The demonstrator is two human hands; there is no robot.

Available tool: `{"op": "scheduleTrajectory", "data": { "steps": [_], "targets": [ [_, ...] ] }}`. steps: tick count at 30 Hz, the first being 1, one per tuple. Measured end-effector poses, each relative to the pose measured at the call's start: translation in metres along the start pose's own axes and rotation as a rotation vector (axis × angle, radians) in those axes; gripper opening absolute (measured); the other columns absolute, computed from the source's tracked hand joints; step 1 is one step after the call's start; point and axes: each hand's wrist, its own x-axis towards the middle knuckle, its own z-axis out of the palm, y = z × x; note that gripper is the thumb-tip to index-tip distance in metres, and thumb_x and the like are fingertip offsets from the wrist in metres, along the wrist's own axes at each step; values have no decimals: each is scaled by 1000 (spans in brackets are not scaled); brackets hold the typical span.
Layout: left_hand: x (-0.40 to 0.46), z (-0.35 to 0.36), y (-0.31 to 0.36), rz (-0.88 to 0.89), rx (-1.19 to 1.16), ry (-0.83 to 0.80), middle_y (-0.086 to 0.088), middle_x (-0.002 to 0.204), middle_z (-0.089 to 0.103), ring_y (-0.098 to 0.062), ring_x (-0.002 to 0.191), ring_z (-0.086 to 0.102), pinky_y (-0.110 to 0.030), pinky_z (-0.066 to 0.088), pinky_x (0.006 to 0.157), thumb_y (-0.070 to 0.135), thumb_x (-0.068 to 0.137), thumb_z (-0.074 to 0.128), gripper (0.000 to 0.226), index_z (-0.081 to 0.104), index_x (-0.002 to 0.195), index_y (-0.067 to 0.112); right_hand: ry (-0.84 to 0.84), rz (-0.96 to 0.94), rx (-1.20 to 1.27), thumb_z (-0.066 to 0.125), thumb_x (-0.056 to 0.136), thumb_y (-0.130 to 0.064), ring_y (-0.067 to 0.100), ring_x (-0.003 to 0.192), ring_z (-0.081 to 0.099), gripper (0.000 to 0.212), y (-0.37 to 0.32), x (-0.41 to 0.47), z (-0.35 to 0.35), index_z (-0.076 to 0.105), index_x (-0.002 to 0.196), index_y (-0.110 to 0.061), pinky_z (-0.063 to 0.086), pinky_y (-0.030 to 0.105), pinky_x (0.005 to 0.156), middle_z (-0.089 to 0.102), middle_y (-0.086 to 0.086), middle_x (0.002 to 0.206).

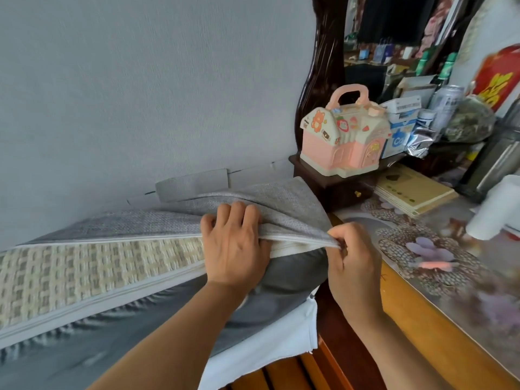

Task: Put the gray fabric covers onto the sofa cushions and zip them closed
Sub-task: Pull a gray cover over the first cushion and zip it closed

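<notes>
Against the plain gray wall (126, 80), your left hand (235, 243) curls over the gray fabric cover (157, 223) at the sofa cushion (92, 266)'s open zipper; your right hand (351, 254) pinches its corner. Nearby labels blur unreadably.

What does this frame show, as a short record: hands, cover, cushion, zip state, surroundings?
left hand: grips the cover edge, fingers curled over it
right hand: pinches the cover corner at the zip end
cover: gray, pulled over the cushion
cushion: woven beige face showing through the opening
zip: open along most of the visible length
surroundings: toy house on a small wooden box, table at right
</notes>
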Motion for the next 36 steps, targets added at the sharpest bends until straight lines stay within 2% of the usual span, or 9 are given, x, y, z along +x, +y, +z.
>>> {"op": "scheduleTrajectory", "data": {
  "steps": [5, 9, 12, 16, 19, 24, 29, 33, 36],
  "targets": [
    [8, -5, 0, -3, -82, 77, 4, 65, 34, -21, 61, 34, -30, 17, 61, 5, 54, 44, 19, 41, 71, 15, -25, -43, -155, 51, 83, -5, 18, 70, 47, 8, -6, 11, 7, 56, 77, -5, 28, 11, 59, 52, 5, 73],
    [8, -18, -1, -2, -159, 68, -1, 53, 44, -24, 47, 41, -25, 20, 50, 2, 48, 50, 22, 44, 66, 14, -71, -140, -350, 57, 72, 6, 26, 79, 58, 22, -43, 13, 28, 64, 89, -7, 47, 30, 62, 61, 9, 86],
    [3, -31, -21, 32, -88, 13, -1, 57, 52, -26, 47, 50, -24, 20, 47, 17, 65, 47, 3, 49, 68, 16, -129, -259, -278, 53, 72, 1, 29, 72, 58, 15, -86, 7, 60, 62, 81, -8, 47, 35, 61, 59, 8, 79],
    [1, -60, -104, -26, 123, -91, -7, 71, 55, -32, 63, 57, -30, 34, 49, 17, 58, 49, 19, 56, 76, 16, -197, -164, -261, 70, 52, 12, 29, 63, 57, 28, -126, 5, 86, 61, 68, -9, 44, 32, 52, 57, 7, 67],
    [-9, -90, -180, -198, 206, -130, -11, 80, 57, -36, 76, 57, -38, 43, 58, 14, 58, 49, 27, 60, 83, 15, -215, -142, -239, 75, 46, 16, 26, 58, 54, 33, -142, 1, 97, 60, 63, -9, 38, 27, 45, 55, 5, 62],
    [-17, -115, -249, -591, 189, -216, -13, 98, 66, -36, 94, 57, -35, 36, 70, 20, 86, 48, 15, 62, 90, 20, -244, -175, -228, 76, 44, 15, 28, 58, 55, 35, -199, -13, 138, 57, 60, -9, 43, 30, 48, 56, 7, 63],
    [-24, -132, -278, -642, 164, -333, -11, 94, 65, -35, 87, 57, -32, 34, 68, 20, 86, 42, 16, 58, 83, 18, -292, -107, -206, 79, 43, 15, 29, 61, 54, 40, -266, -35, 184, 54, 60, -11, 43, 29, 54, 55, 7, 65],
    [-40, -153, -298, -465, 169, -263, -5, 92, 65, -33, 86, 59, -31, 32, 62, 17, 84, 45, 11, 56, 85, 18, -272, -78, -192, 60, 66, 7, 31, 69, 53, 19, -323, -58, 215, 61, 73, -11, 44, 34, 60, 56, 9, 74],
    [-62, -173, -319, -121, 147, -129, -2, 67, 59, -31, 60, 57, -26, 20, 48, 20, 80, 47, 10, 50, 71, 16, -265, -124, -228, 37, 80, -10, 29, 83, 52, 27, -356, -79, 225, 62, 89, -15, 40, 41, 78, 56, 7, 88]
  ]
}}
